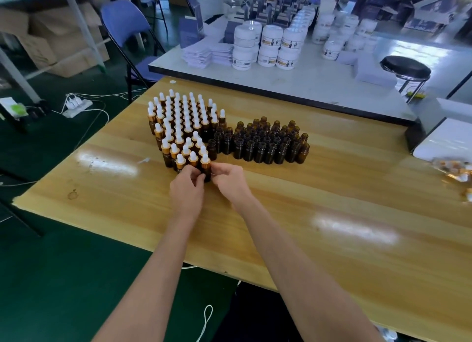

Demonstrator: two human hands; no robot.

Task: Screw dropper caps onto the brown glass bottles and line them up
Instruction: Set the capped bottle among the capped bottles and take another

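A block of several capped brown bottles [182,123] with white dropper bulbs and gold collars stands at the left of the wooden table [332,201]. To its right stands a cluster of several open brown bottles [265,143]. At the block's near corner is one capped bottle [205,166]. My left hand [187,188] grips its lower body from the left with curled fingers. My right hand [228,179] pinches it from the right. The bottle's base is hidden between my fingers.
A heap of loose dropper caps [457,172] lies at the table's right edge. Behind the wooden table a white table [319,86] carries white jars [268,46] and leaflets. A black stool [406,68] stands at the right, a blue folding chair [127,35] at the back left.
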